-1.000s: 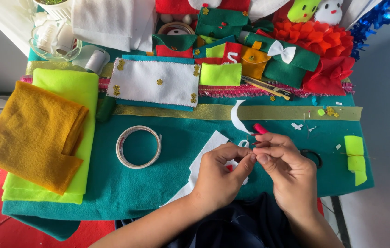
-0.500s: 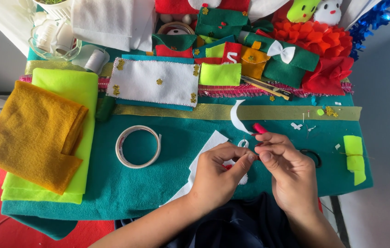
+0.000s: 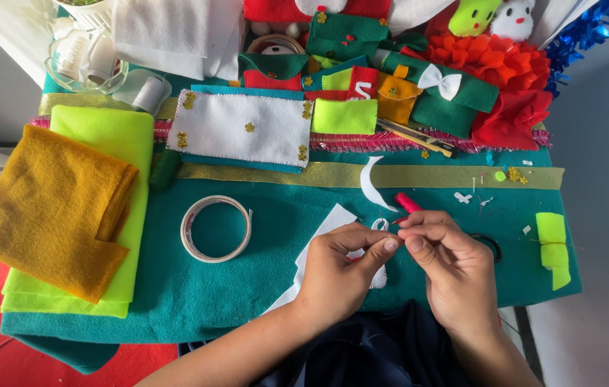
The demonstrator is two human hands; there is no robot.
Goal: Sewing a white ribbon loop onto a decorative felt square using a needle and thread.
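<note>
Head view looks straight down on a counter covered by a wide teal felt sheet (image 3: 261,287). At the counter's left edge lies a folded lime-green cloth (image 3: 104,143) with a mustard-yellow cloth (image 3: 46,208) folded on top of it. Along the far edge sit a white stitched felt panel (image 3: 243,129) with small gold flowers, a heap of red, green and orange felt pieces (image 3: 448,86), and a gold ribbon strip (image 3: 283,174) running left to right. A ring of tape (image 3: 215,228) lies near the middle of the counter, left of the hands.

Near the front edge, the left hand (image 3: 337,276) and right hand (image 3: 455,272) meet fingertip to fingertip. Both hands have thumb and forefinger pressed together, pinching something very small between them; it is too small to name. A white felt piece (image 3: 319,240) lies flat under the left hand, its long axis slanting from the front edge toward the far right. A small red stick (image 3: 408,203) shows just beyond the right fingers, and a white crescent cutout (image 3: 370,185) lies beyond that. The pinched thing sits between the two hands, equally close to both.
</note>
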